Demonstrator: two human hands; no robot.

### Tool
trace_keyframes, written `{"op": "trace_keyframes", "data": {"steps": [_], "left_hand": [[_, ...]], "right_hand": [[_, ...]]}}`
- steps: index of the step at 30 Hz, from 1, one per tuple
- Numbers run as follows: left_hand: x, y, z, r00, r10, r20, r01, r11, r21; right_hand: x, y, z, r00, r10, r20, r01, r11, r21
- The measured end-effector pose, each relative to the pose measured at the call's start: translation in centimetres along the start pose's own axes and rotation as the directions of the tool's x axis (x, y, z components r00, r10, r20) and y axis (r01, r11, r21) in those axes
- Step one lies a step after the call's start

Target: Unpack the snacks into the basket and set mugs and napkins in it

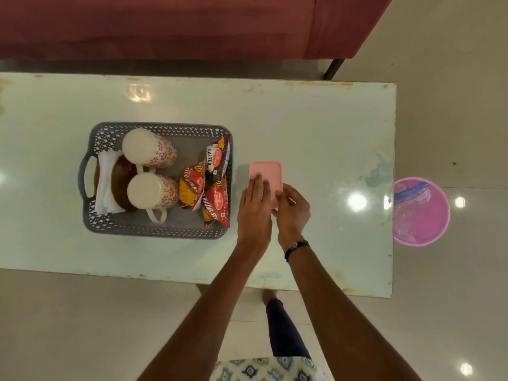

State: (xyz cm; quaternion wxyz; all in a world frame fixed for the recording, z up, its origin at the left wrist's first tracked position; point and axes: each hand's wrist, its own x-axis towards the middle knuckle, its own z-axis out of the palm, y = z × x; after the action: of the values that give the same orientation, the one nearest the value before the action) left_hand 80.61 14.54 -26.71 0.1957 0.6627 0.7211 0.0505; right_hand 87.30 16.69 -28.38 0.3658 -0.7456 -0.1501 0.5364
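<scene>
A grey perforated basket [162,232] stands on the pale table. Inside it are two upside-down white mugs with red flowers [149,149] [152,191], white napkins [105,182] with a brown woven holder at the left, and three snack packets [204,185] at the right. Just right of the basket lies a pink lidded box [266,171]. My left hand [254,209] rests flat on the box lid. My right hand [292,209] grips the box's near right corner.
A pink bin [422,213] holding clear plastic bags stands on the floor past the table's right end. A dark red sofa [178,26] runs along the far side. The table's near edge [165,277] is close to my legs.
</scene>
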Motion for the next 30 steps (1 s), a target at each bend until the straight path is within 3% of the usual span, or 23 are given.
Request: {"op": "trace_keyframes", "data": {"steps": [5, 14, 19, 22, 25, 30], "left_hand": [[-0.3, -1.8, -0.1, 0.994, -0.026, 0.110, 0.009, 0.989, 0.149], [-0.1, -1.6, 0.1, 0.989, -0.055, 0.140, 0.001, 0.932, 0.362], [0.0, -2.0, 1.4, 0.966, -0.091, 0.243, 0.018, 0.958, 0.285], [-0.1, -1.9, 1.0, 0.982, -0.085, 0.168, 0.038, 0.964, 0.264], [-0.5, -2.0, -0.7, 0.972, -0.025, 0.236, 0.001, 0.995, 0.099], [-2.8, -3.2, -3.4, 0.998, 0.047, 0.037, -0.038, 0.977, -0.211]], "right_hand": [[-0.9, 1.3, 2.5, 1.000, -0.023, 0.010, 0.024, 0.990, -0.141], [-0.9, 0.2, 1.9, 0.992, -0.019, 0.124, 0.044, 0.979, -0.200], [-0.9, 0.1, 1.7, 0.988, -0.036, 0.153, 0.073, 0.968, -0.241], [-1.0, -0.1, 1.6, 0.984, -0.042, 0.171, 0.087, 0.960, -0.267], [-1.8, -0.2, 1.4, 0.983, -0.067, 0.171, 0.115, 0.951, -0.286], [-4.8, -0.2, 0.6, 0.964, -0.247, 0.101, 0.267, 0.911, -0.315]]}}
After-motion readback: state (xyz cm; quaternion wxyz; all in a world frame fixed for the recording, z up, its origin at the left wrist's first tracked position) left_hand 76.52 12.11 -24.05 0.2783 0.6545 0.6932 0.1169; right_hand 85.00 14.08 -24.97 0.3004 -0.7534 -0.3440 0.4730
